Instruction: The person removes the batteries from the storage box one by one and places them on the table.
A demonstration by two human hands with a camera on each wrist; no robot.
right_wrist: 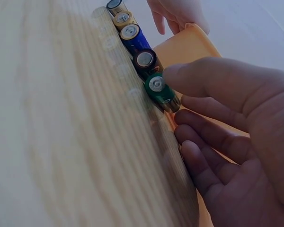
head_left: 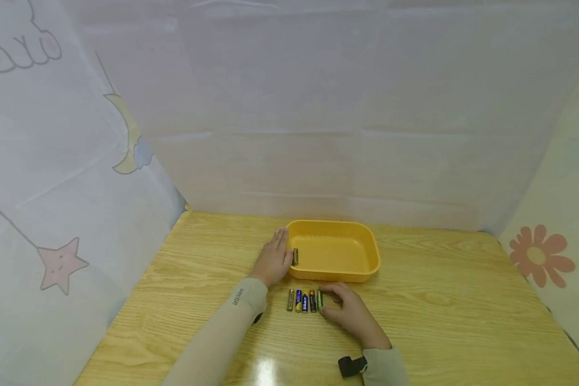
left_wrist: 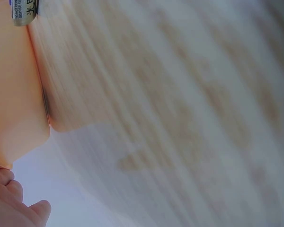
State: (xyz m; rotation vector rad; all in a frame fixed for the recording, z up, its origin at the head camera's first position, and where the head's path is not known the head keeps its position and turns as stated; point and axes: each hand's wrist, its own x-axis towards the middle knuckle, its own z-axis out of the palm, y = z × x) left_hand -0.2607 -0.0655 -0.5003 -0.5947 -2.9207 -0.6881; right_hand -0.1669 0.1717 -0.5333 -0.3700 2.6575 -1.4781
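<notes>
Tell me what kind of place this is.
Probably a small staged work booth, not a lived-in room: a wooden table closed in on three sides by creased pale sheets, some with cartoon prints, and a yellow tray beside a neat row of batteries.

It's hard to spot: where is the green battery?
In the head view, the green battery is rightmost in the row of five batteries, touching the right hand.
</notes>
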